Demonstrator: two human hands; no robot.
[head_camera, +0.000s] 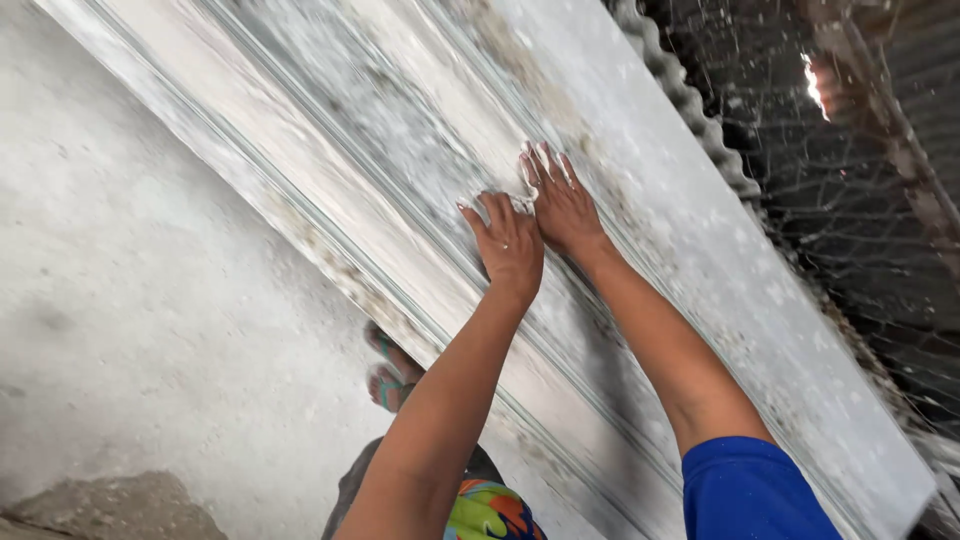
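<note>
While a large dusty pane of glass (640, 200) leans over the concrete floor (130, 330), corrugated sheeting (690, 110) edges its far side and sandalled feet (385, 375) stand beneath. Left hand (507, 240) and right hand (560, 200) press flat on it, fingers spread, side by side, gripping nothing.

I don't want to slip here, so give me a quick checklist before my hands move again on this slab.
1. Left hand flat on the slab: ok.
2. Right hand flat on it, fingers spread: ok.
3. Hands close together, side by side: ok.
4. Slab surface clean: not ok, gritty and wet-looking.
5. Feet clear of the slab's lower edge: cannot tell.
6. Floor dry: cannot tell.
</note>
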